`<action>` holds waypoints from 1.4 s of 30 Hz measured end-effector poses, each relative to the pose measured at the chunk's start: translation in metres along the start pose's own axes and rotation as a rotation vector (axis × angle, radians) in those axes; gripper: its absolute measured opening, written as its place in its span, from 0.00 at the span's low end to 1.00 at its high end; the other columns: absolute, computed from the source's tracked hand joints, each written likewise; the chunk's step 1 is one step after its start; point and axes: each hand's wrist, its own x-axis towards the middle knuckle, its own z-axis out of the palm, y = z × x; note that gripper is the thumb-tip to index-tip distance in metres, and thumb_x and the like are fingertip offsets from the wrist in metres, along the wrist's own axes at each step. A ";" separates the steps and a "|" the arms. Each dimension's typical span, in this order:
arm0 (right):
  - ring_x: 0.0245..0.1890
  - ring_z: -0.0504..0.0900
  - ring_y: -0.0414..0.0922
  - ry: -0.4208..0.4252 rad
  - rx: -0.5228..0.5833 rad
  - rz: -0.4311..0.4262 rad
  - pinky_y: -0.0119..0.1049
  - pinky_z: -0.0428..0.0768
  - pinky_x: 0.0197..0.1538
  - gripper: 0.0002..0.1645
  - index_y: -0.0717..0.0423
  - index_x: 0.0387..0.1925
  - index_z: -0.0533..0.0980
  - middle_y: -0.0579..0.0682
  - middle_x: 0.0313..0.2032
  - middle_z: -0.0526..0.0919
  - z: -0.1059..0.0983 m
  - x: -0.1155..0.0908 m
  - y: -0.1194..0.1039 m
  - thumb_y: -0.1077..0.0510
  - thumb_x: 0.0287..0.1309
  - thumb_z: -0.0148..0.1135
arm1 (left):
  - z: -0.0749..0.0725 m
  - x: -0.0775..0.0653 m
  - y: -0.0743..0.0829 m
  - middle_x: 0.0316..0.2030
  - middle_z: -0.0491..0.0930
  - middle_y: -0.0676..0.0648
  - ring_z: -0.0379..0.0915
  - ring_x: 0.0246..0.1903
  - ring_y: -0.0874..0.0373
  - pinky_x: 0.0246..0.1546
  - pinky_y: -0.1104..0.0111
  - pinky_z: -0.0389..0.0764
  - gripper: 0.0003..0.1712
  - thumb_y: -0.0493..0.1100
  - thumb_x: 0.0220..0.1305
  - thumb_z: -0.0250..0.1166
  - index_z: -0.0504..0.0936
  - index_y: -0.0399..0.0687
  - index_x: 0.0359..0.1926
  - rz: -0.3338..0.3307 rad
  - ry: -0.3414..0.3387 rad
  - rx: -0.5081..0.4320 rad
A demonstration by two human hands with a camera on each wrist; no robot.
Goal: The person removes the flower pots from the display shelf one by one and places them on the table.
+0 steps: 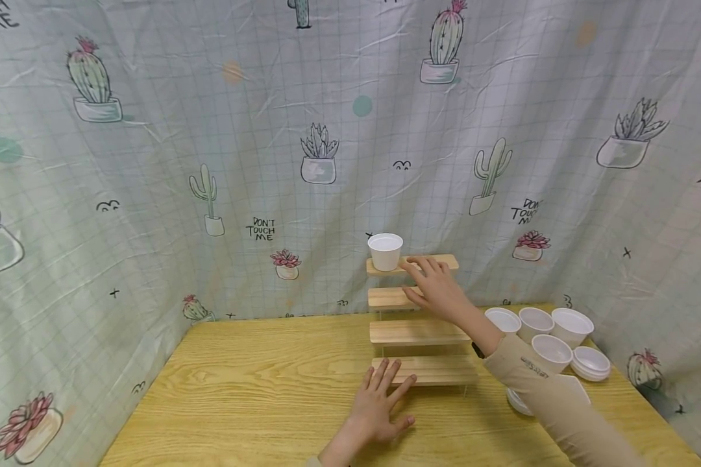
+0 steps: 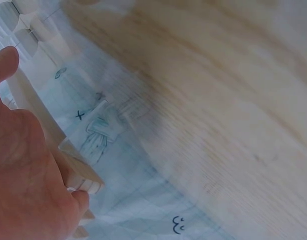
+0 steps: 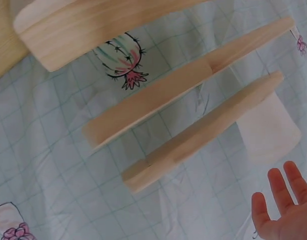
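A white cup (image 1: pixel 385 253) stands upright on the left end of the top step of a four-step wooden rack (image 1: pixel 420 332). My right hand (image 1: pixel 438 288) is just to the cup's right, over the upper steps, its fingers extended and nothing held. The right wrist view shows this hand (image 3: pixel 288 217) with fingers spread near the cup (image 3: pixel 271 130). Down at the lowest step (image 1: pixel 438 371), my left hand (image 1: pixel 376 405) has its fingers spread, fingertips at the step's left front edge. In the left wrist view the left hand (image 2: pixel 33 170) overlaps a wooden step (image 2: pixel 76 172).
Several white cups (image 1: pixel 552 350) are grouped on the table's right side, beside a stack of shallow white dishes (image 1: pixel 590 363). More white dishes (image 1: pixel 520 403) lie partly hidden under my right sleeve. A cactus-print curtain (image 1: pixel 257 162) hangs behind the wood-grain table (image 1: pixel 257 383).
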 end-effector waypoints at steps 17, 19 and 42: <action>0.51 0.69 0.57 -0.002 -0.028 0.098 0.53 0.68 0.45 0.25 0.51 0.55 0.69 0.57 0.54 0.70 0.022 0.041 0.002 0.48 0.56 0.55 | 0.003 0.000 0.000 0.70 0.43 0.49 0.40 0.69 0.52 0.66 0.57 0.52 0.38 0.69 0.58 0.43 0.44 0.70 0.68 0.009 -0.004 -0.035; 0.52 0.68 0.56 -0.016 -0.022 0.110 0.53 0.68 0.46 0.25 0.50 0.56 0.68 0.57 0.54 0.70 0.025 0.046 0.002 0.47 0.58 0.53 | 0.003 0.000 0.000 0.69 0.44 0.49 0.41 0.69 0.51 0.66 0.57 0.53 0.38 0.69 0.58 0.43 0.45 0.70 0.68 0.007 0.002 -0.029; 0.65 0.54 0.58 -0.319 0.019 0.284 0.64 0.55 0.59 0.28 0.41 0.64 0.59 0.57 0.66 0.56 0.038 0.081 0.001 0.42 0.63 0.42 | 0.007 0.002 -0.002 0.70 0.43 0.50 0.40 0.69 0.52 0.66 0.58 0.53 0.39 0.72 0.58 0.39 0.44 0.71 0.68 0.016 0.030 0.004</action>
